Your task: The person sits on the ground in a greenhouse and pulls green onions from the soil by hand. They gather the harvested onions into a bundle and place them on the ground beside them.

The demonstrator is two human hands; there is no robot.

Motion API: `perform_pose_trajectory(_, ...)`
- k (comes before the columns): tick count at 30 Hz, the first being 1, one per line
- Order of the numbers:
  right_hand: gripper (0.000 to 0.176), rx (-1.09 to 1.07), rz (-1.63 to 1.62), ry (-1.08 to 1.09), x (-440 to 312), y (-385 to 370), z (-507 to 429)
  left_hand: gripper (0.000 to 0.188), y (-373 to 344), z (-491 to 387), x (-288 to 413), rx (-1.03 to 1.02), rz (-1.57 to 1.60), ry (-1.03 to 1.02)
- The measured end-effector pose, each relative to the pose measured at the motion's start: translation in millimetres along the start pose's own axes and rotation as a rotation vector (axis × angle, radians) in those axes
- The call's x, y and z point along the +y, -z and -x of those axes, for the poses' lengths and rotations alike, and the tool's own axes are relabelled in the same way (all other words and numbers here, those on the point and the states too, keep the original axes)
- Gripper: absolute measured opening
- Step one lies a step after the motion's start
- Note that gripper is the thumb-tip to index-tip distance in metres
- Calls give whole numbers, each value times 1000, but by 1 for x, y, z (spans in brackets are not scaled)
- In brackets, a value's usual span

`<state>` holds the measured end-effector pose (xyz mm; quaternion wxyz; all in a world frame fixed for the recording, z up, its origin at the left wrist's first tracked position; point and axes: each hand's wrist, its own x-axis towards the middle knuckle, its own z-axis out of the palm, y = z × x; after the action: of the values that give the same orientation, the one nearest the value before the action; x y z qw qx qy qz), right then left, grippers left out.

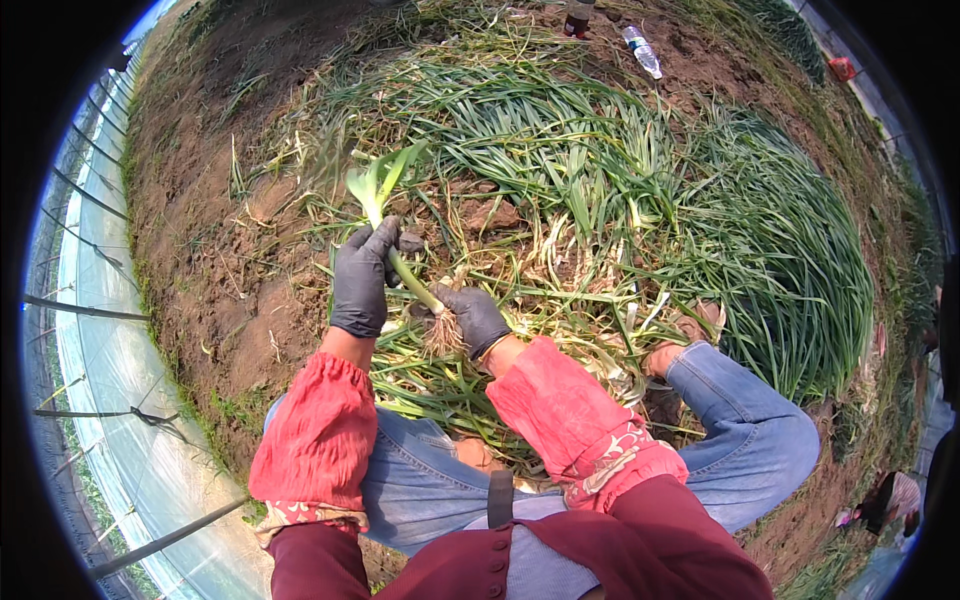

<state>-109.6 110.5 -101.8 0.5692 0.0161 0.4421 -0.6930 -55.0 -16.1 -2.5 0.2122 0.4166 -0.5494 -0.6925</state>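
Observation:
My left hand (361,277), in a dark glove, is closed around the upper stem of a leafy green plant with a pale stalk, like a leek or green garlic (412,281). Its leaves fan out above that hand. At the lower end, my right hand (474,319), gloved too, grips the stalk just above a tuft of brownish roots (444,334). The plant slants between both hands, over loose leaves strewn on the ground. Beyond my hands lies a wide layer of similar plants (555,150), with their pale stalks towards me.
A large heap of long green leaves (787,255) lies at the right. Further off are a clear plastic bottle (643,52) and a jar of dark liquid (577,19). Plastic sheeting (112,300) with dark straps borders the soil at the left. A person (889,502) shows partly at the lower right.

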Motion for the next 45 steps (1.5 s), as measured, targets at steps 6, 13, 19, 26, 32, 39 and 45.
perform_pose_trajectory(6,89,93,1441,207,-3,58,-46,23,45,-29,40,374,465,-345)
perform_pose_trajectory(13,77,1138,1209,556,-64,245,-36,19,64,-43,9,77,687,-51)
perform_pose_trajectory(19,108,1074,1265,-110,-103,325,-13,31,46,-48,3,2,703,-1)
perform_pose_trajectory(26,93,647,1079,-250,-133,338,-38,39,-33,-87,-70,-352,432,327)
perform_pose_trajectory(32,96,520,1203,-120,-106,344,-24,37,-153,-136,-225,-210,168,583)
perform_pose_trajectory(39,105,546,643,-30,-84,336,-43,54,-212,-127,-281,-254,-92,285)
perform_pose_trajectory(45,72,311,669,229,-113,257,-35,42,-180,-107,-199,-116,58,277)
